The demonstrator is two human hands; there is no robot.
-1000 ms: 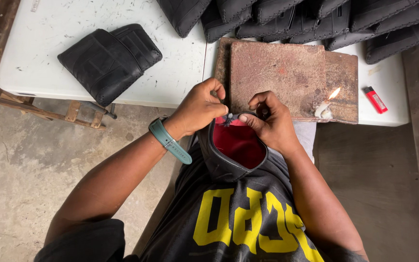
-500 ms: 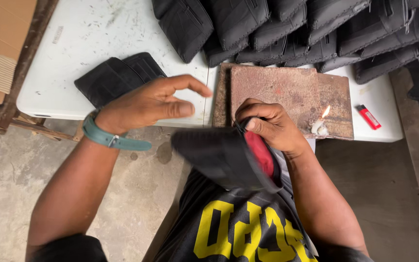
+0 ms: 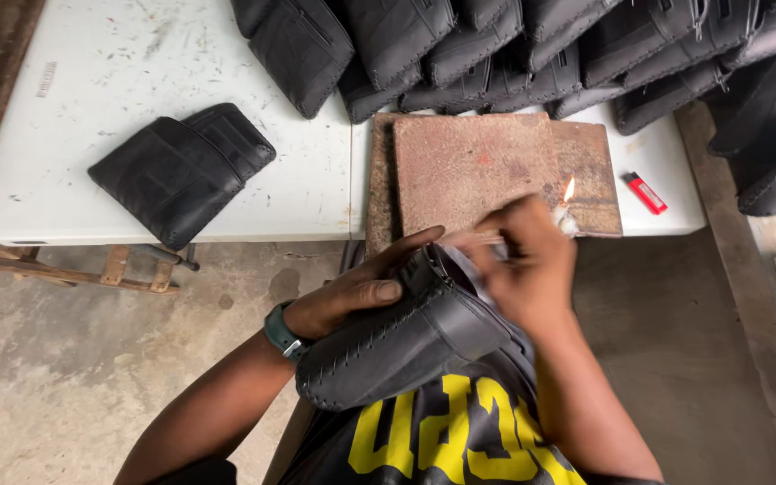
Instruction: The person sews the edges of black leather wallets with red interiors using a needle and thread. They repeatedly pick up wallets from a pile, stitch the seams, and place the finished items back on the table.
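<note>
A black leather bag (image 3: 397, 346) with stitched edges lies on my lap. My left hand (image 3: 361, 292) grips its top edge, thumb along the opening; a teal watch (image 3: 280, 332) is on that wrist. My right hand (image 3: 527, 260), blurred by motion, is closed on a thin pale rod (image 3: 469, 239) just above the bag's opening. It is next to a small lit candle (image 3: 568, 211) that stands on a brown stone slab (image 3: 478, 162).
The slab lies on a white table (image 3: 92, 72). A red lighter (image 3: 646, 192) is to the right of the candle. Several black bags (image 3: 496, 45) are piled along the far edge, and a flat stack (image 3: 181, 171) lies at the left. Concrete floor below.
My left hand came back from reaching toward the table and took hold of the bag. The bag turned, hiding its red lining. My right hand rose toward the candle.
</note>
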